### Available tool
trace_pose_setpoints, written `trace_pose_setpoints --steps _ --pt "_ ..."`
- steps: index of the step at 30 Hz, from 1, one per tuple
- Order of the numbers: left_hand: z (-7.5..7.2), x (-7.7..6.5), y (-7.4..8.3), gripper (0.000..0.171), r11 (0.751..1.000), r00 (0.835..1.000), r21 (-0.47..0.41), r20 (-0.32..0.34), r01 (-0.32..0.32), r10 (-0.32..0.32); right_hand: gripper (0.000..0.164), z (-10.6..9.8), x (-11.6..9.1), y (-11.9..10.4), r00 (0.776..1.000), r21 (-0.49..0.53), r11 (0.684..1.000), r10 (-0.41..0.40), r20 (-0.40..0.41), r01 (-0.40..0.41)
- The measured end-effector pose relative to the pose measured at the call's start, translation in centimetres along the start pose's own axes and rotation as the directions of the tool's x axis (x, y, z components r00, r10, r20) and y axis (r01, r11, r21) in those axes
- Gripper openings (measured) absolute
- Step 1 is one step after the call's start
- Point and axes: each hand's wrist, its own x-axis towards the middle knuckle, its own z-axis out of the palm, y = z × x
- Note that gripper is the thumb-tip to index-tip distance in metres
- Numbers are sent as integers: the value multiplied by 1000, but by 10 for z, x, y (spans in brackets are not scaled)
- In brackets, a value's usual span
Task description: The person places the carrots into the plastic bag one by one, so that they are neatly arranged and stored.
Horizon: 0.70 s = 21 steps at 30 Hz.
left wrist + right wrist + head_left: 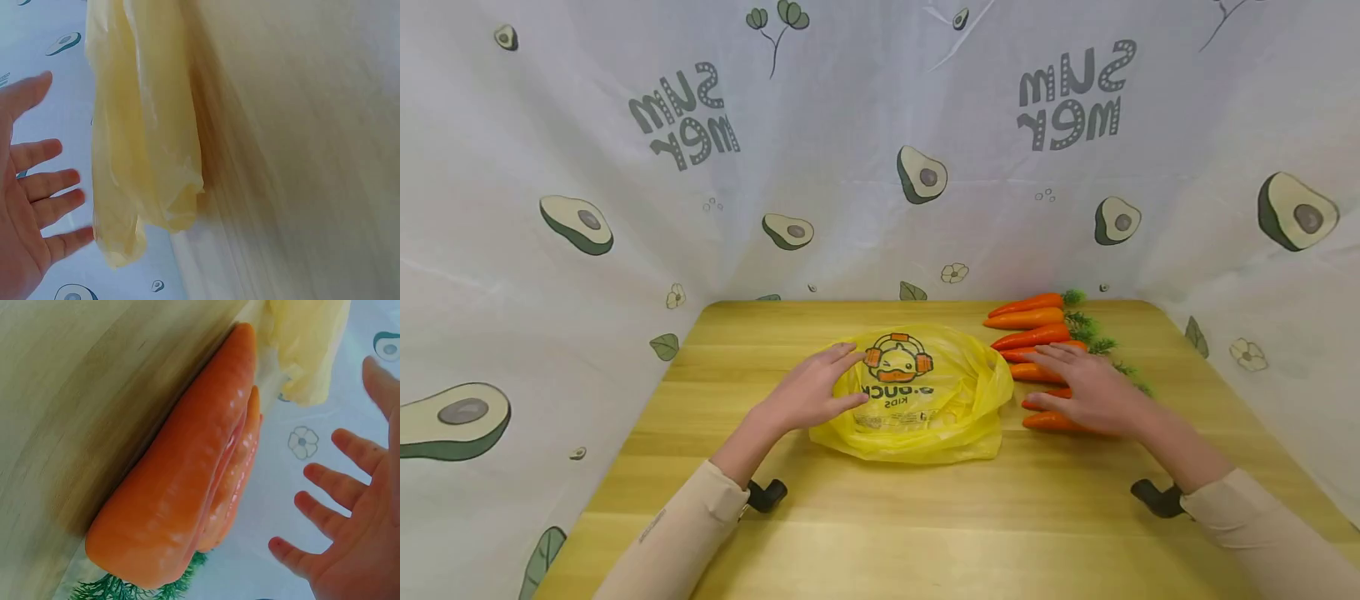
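A crumpled yellow plastic bag (955, 354) with a printed duck lies in the middle of the table. My left hand (812, 387) hovers at the bag's left side with fingers spread; in the left wrist view its little fingertip comes right to the edge of the yellow bag (144, 125). Several orange carrots (1026, 319) with green tops lie in a column to the right of the bag. Over the lower carrots is my right hand (1093, 392), holding nothing. The right wrist view shows its fingers (340, 484) loosely extended beside the carrots (181, 469).
The wooden table (880, 533) is backed and flanked by a white curtain (850, 125) printed with avocados. Black wrist mounts (767, 496) show under both forearms. The carrots' leafy tops (1101, 346) point toward the table's right side.
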Motion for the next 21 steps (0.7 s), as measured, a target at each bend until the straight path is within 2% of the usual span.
trace_pose_setpoints --steps 3,6,11,16,21 --pt "1 4 2 63 1000 1000 29 -12 1 -1 71 -1 -1 2 999 25 1000 -12 -39 13" --pt "5 6 2 59 999 1000 27 10 18 -18 66 -2 -4 4 998 40 999 -27 -60 30" --pt "10 10 3 60 998 997 -60 69 32 -28 57 -3 -10 10 995 47 997 -54 -79 58" --pt "11 13 -1 62 999 994 -39 108 35 -31 54 -5 -11 13 991 65 995 -65 -120 73" --pt "15 7 -4 63 998 987 -43 156 54 -46 55 -3 -16 12 990 102 991 -75 -123 88"
